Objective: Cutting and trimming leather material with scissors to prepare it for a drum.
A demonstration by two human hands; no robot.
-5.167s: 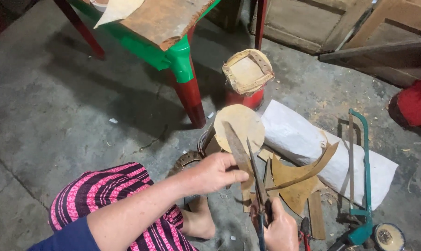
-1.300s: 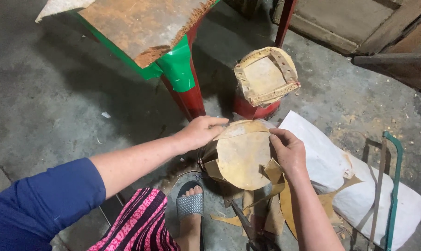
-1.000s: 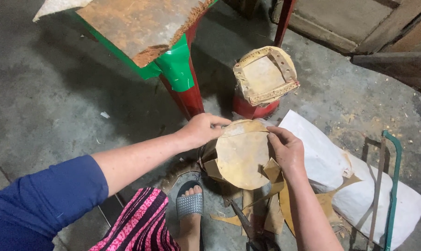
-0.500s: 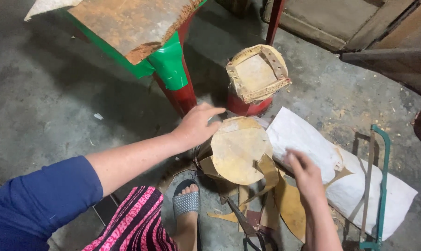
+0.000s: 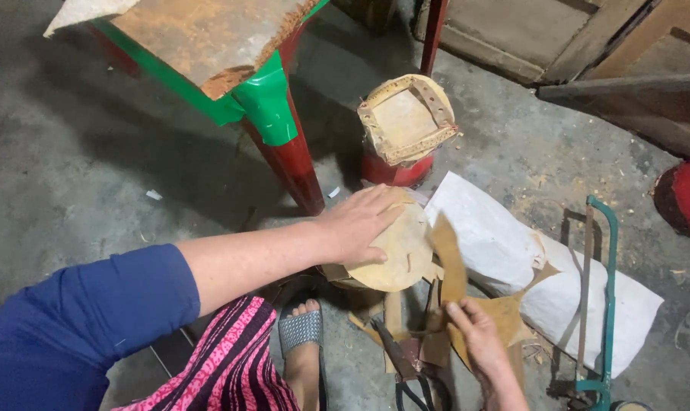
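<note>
The left hand [image 5: 358,223] lies flat, fingers spread, on the round tan hide disc [image 5: 396,251]. The right hand [image 5: 478,339], palm turned up, has its fingers pinching a tan hide strip [image 5: 450,262].

A grey concrete floor [image 5: 78,175] carries everything here, stained and dusted with pale sawdust toward the right. On it stands a table [image 5: 208,46] with a worn brown top, green edging and red legs. Just beyond the table leg sits a small red stool [image 5: 403,129] with a torn, tan padded seat. A white sack [image 5: 512,251] lies flat on the floor to the right, with tan leather offcuts [image 5: 505,312] scattered over its near edge and on the concrete beside it. A green-framed hacksaw [image 5: 600,304] rests along the sack's right side. Wooden boards [image 5: 626,84] lie at the upper right.
</note>
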